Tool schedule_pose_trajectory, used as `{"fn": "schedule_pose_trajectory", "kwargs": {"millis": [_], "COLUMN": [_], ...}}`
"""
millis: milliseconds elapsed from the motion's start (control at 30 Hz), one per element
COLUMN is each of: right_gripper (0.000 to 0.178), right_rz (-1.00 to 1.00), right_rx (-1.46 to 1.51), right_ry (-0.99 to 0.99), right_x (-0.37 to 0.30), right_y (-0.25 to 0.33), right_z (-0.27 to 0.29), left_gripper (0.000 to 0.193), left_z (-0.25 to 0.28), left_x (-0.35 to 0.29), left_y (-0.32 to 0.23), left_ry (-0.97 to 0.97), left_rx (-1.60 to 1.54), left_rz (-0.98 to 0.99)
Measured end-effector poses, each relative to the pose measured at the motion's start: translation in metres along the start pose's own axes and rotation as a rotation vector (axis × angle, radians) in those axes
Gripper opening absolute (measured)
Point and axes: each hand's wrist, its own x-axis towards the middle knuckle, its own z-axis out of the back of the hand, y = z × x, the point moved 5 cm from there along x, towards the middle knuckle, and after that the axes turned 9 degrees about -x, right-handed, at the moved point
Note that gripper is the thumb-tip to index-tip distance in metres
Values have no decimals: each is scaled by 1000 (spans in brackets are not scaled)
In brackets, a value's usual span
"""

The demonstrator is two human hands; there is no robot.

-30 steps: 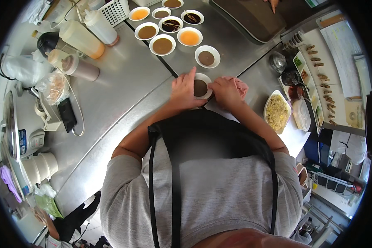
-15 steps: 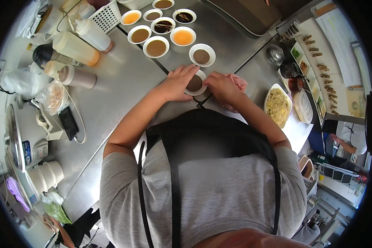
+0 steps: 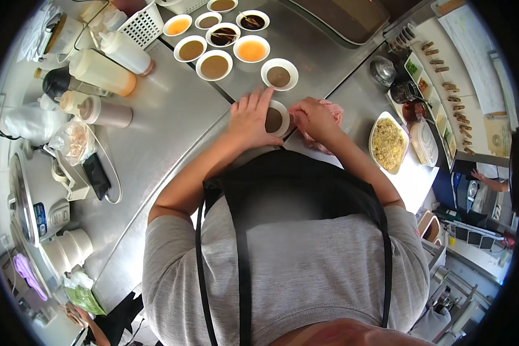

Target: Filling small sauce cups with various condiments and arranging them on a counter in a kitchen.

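A small white bowl of brown sauce (image 3: 275,119) sits on the steel counter right in front of my body. My left hand (image 3: 249,122) curves around its left side, thumb near the close rim and fingers at the far rim, holding it. At the right rim is my right hand (image 3: 314,120), its fingers curled closed over a pink cloth (image 3: 331,109) that bunches out past the hand and below it. What the right fingertips pinch is partly hidden. Just beyond the held bowl stands another white bowl of brown sauce (image 3: 279,75).
Several more sauce bowls, such as one with orange sauce (image 3: 251,49), cluster farther back. Squeeze bottles (image 3: 105,111) and a white basket (image 3: 144,26) line the left. On the right are a dish of fried rice (image 3: 388,142) and a garnish tray (image 3: 416,75). A dark tray (image 3: 352,17) lies at the back.
My left hand has shifted slightly right and nearer, its thumb now farther round the close rim. The right hand stays by the rim with the cloth. The whole view has moved slightly.
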Motion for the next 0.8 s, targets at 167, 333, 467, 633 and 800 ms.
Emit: {"fn": "schedule_pose_trajectory", "kwargs": {"millis": [167,333,467,633,800], "right_gripper": [8,17,9,13,11], "right_rz": [93,299,265,1,78], "right_rx": [-102,-351,-368,26,-66], "right_ry": [-32,-39,27,-105,-133], "right_x": [7,-2,-17,-12,-11], "right_y": [5,16,22,8,12], "right_z": [-2,-7,-15,1,-4], "left_gripper": [94,91,94,96,91], "left_z": [-7,-5,-14,-9,-12], "left_x": [3,2,-2,-12,-7], "left_y": [1,-2,-4,-4,3], "left_ry": [132,129,67,-165,29], "left_rx": [41,0,-46,-23,16], "left_rz": [-272,-206,-90,-22,-193]}}
